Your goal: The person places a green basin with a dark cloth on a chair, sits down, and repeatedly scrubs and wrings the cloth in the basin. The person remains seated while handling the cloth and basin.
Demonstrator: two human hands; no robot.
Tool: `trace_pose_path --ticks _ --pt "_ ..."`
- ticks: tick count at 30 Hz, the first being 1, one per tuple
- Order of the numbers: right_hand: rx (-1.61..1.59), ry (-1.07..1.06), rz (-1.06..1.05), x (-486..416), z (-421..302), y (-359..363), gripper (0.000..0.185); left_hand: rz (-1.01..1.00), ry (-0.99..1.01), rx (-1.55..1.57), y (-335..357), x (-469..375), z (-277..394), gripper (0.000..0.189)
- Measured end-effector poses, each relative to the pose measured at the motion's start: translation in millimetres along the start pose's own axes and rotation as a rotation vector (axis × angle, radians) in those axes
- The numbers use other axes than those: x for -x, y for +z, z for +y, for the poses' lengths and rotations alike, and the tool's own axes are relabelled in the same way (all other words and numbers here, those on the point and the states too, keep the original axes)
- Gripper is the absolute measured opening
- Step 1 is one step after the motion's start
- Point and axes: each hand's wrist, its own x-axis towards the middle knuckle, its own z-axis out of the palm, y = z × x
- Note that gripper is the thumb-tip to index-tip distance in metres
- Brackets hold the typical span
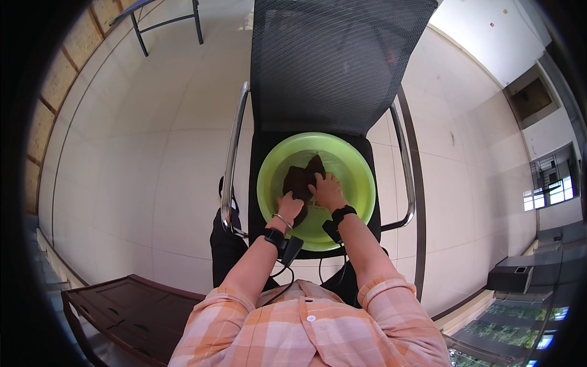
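Observation:
A dark brown cloth (299, 181) lies wet and crumpled in a light green plastic basin (362, 192) that holds water. My left hand (290, 207) grips the near left part of the cloth, its fingers bent. Over the right edge of the cloth is my right hand (329, 190), with its fingers apart and the thumb and forefinger touching the fabric. The basin rests on the black seat (259, 234) of an office chair. Printed marks show through the water on the basin's floor.
The chair's mesh back (335, 64) rises beyond the basin, flanked by a left chrome armrest (236, 156) and a right one (406, 169). Black cables (292, 277) hang from the wrist devices. A dark wooden piece of furniture (137, 316) stands at lower left.

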Motion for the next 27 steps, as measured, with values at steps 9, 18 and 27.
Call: trace_pose_path --ticks 9,18,27 --pt "-0.166 0.267 0.178 7 3 7 0.046 0.127 -0.009 0.674 -2 21 18 0.06" --pt "-0.95 -0.141 0.139 9 -15 13 0.032 -0.413 -0.193 1.202 -4 16 24 0.057" --pt "-0.767 -0.21 0.257 55 -55 -51 0.03 -0.56 0.045 1.429 52 -42 -13 0.042"
